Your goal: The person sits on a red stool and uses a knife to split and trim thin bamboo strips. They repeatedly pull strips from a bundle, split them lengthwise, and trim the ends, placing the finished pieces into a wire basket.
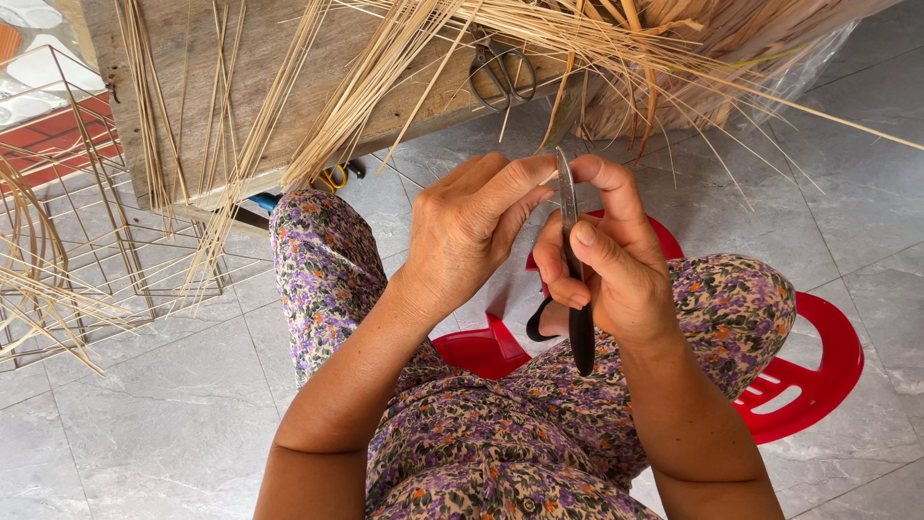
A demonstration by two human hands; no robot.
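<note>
My right hand [611,265] grips a knife [572,260] with a black handle and a thin metal blade that points up. My left hand [472,226] is closed against the blade's upper part, thumb and forefinger pinching at it; whether a thin strip lies between the fingers cannot be seen. Both hands hover above my knees, which are covered by floral purple cloth [327,270]. I sit on a red plastic stool [808,376].
A low wooden board [250,67] ahead carries long pale straw strips [385,77] and a pair of scissors [502,72]. A larger straw bundle [712,58] lies at the upper right. A wire rack [87,221] with more strips stands at the left. Grey floor tiles [125,424] surround me.
</note>
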